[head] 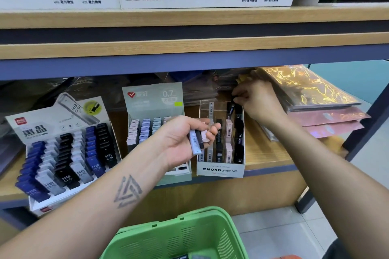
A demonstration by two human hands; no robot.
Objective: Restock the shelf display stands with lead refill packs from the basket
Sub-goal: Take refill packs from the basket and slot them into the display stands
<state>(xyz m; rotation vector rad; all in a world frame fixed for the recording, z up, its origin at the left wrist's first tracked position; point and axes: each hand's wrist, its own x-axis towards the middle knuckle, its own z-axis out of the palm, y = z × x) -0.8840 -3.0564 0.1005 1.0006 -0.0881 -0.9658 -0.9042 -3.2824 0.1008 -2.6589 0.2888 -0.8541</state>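
My left hand [185, 139] grips a small bunch of lead refill packs [197, 140], blue-grey, black and pale pink, in front of the MONO graph MG display stand [220, 171]. At that stand's back right corner, my right hand [255, 101] pinches a dark refill pack [231, 108] over the rear slot. The stand holds upright white, black and pink packs in clear compartments. A green basket [189, 235] sits below at the bottom edge, with a few packs barely showing inside.
Left of the MONO stand is a pale green 0.7 display stand [153, 101] with pastel packs, then a white stand [63, 153] of blue, grey and black HB 0.5 packs. Glossy gold and pink sheets [311, 99] are stacked at right. An upper shelf [189, 48] overhangs.
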